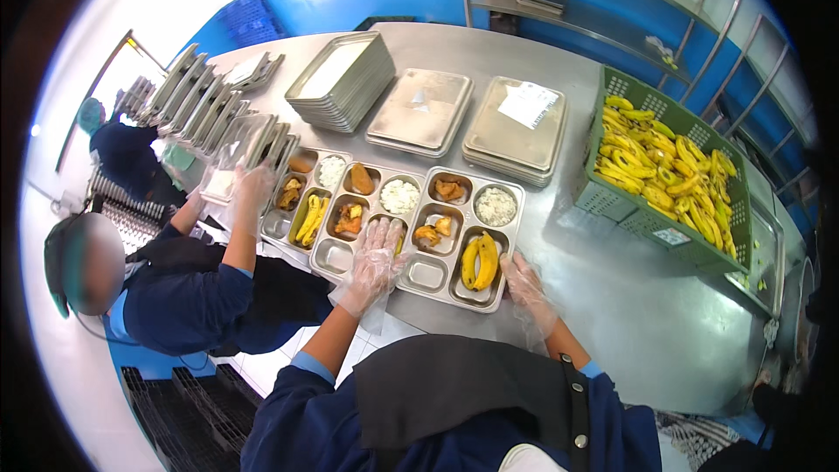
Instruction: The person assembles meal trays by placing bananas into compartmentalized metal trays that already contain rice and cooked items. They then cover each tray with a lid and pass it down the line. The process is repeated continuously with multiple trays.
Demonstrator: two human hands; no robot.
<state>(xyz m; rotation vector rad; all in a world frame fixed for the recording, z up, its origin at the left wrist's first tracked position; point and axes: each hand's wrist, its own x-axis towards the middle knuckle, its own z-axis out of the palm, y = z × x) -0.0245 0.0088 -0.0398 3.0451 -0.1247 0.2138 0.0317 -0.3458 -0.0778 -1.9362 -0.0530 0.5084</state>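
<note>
Left hand (374, 262): fingers extended over middle tray (333, 256). Right hand (528, 291): at right edge of right tray (426, 274), containing two bananas (479, 262). Either's grip: cannot tell.

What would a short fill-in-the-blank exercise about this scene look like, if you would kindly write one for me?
1. The green perforated plastic crate on the silver metal table is filled with yellow ____.
2. The person's left hand and right hand both wear clear plastic ____.
3. The round compartment in the rightmost silver metal food tray holds white ____.
4. Of the person's two hands, the ____ one is nearer the crate.

Missing words: bananas; gloves; rice; right.
</note>
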